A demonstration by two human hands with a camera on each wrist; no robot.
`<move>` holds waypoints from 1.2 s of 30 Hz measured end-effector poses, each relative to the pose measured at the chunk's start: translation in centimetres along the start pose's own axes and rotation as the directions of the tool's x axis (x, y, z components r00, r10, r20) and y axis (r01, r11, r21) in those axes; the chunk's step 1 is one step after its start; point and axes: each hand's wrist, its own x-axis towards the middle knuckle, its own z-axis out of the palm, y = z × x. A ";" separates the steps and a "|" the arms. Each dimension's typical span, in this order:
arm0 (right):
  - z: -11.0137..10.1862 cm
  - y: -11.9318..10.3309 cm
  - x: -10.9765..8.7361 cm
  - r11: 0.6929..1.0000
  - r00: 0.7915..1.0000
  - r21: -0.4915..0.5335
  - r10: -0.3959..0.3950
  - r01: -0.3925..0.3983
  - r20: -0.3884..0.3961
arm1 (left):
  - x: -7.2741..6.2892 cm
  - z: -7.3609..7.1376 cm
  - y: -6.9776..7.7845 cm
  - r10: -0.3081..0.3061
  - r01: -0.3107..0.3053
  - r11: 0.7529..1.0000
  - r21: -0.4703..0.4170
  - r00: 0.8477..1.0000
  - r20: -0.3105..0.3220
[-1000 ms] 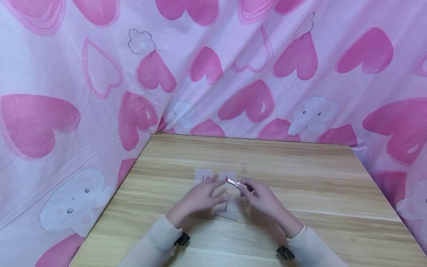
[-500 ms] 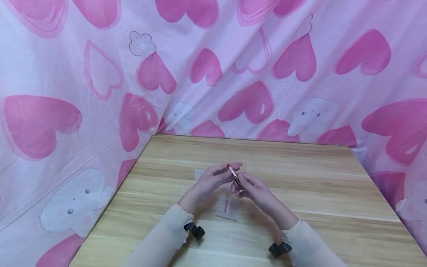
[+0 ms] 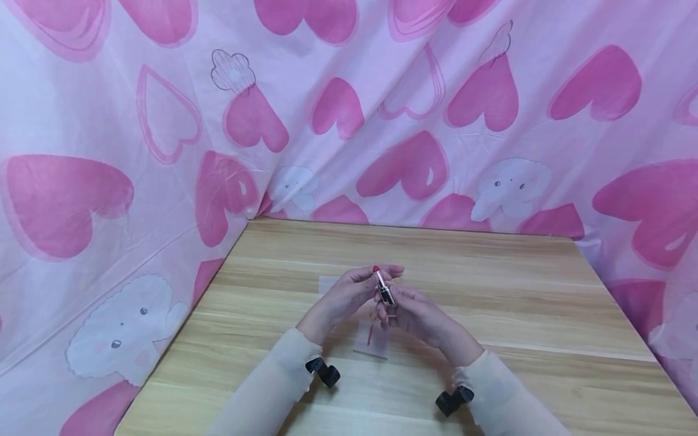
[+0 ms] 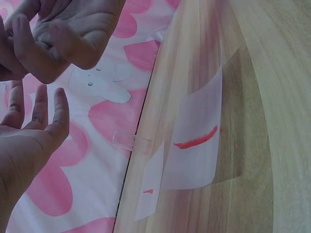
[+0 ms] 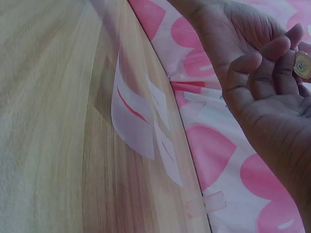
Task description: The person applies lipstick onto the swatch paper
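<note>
Between my two hands is an uncapped lipstick point(image 3: 384, 289) with a red tip, a silver tube and a dark base, tilted upward. My right hand point(image 3: 422, 315) holds its base between thumb and curled fingers; the gold bottom of the lipstick point(image 5: 302, 65) shows in the right wrist view. My left hand point(image 3: 340, 297) pinches near the upper tube, its other fingers stretched out behind. In the left wrist view, three fingers of the left hand point(image 4: 29, 141) stand fairly straight; thumb and lipstick are out of sight there. Below lies a pale paper slip point(image 3: 372, 339) with a red stroke.
Smaller slips with red marks, such as this paper point(image 5: 167, 153), lie beyond the first one. A clear plastic piece point(image 4: 131, 141) rests farther back on the wooden table point(image 3: 491, 290). Pink heart-patterned cloth point(image 3: 403, 163) hangs behind and at the sides.
My left hand has risen from over the paper slips to the lipstick. The right hand has brought the lipstick from a leftward slant to a more upright tilt. The hands are now close together.
</note>
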 end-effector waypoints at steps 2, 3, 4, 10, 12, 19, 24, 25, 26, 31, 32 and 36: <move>-0.1 0.0 0.0 1.000 1.000 -0.029 0.000 -0.001 -0.025 | 0.0 0.0 0.0 -0.002 0.003 1.000 0.012 1.000 -0.022; -0.2 -0.1 0.1 0.999 0.999 -0.046 -0.001 -0.001 -0.039 | 0.0 0.0 0.0 -0.005 0.006 1.000 0.021 0.999 -0.036; -0.2 -0.1 0.1 0.998 0.998 -0.070 -0.003 -0.001 -0.055 | 0.0 0.0 0.0 -0.008 0.010 1.000 0.030 0.999 -0.052; 0.0 -0.1 0.4 0.957 0.969 -0.290 -0.046 -0.027 -0.242 | 0.1 0.0 -0.2 -0.006 0.018 0.997 0.079 0.989 -0.147; 0.2 -0.1 0.5 0.928 0.950 -0.370 -0.075 -0.045 -0.303 | 0.2 0.0 -0.3 0.000 0.013 0.997 0.080 0.986 -0.168; 0.4 -0.1 0.9 0.854 0.920 -0.516 -0.147 -0.067 -0.363 | 0.2 -0.2 -0.7 0.028 -0.017 0.998 0.060 0.983 -0.183; -0.3 -0.2 0.4 0.949 0.972 -0.314 -0.063 -0.012 -0.225 | 0.1 -0.2 -0.7 0.049 -0.045 0.998 0.034 0.993 -0.111; -0.4 -0.2 0.3 0.965 0.982 -0.261 -0.052 0.003 -0.180 | 0.1 -0.2 -0.7 0.052 -0.050 0.998 0.026 0.994 -0.092; -0.5 -0.3 0.2 0.978 0.989 -0.207 -0.042 0.012 -0.139 | 0.1 -0.2 -0.7 0.056 -0.055 0.998 0.019 0.996 -0.074; -0.5 -0.4 0.0 0.999 0.999 -0.046 -0.015 0.013 -0.029 | 0.1 -0.1 -0.5 0.063 -0.063 0.998 -0.008 0.998 -0.031; -0.5 -0.4 -0.1 0.999 1.000 -0.034 -0.010 0.009 -0.026 | 0.1 0.0 -0.5 0.060 -0.061 0.998 -0.007 0.998 -0.032; -0.5 -0.4 0.0 1.000 1.000 -0.027 -0.004 0.003 -0.027 | 0.1 0.0 -0.3 0.035 -0.035 0.999 0.009 0.998 -0.061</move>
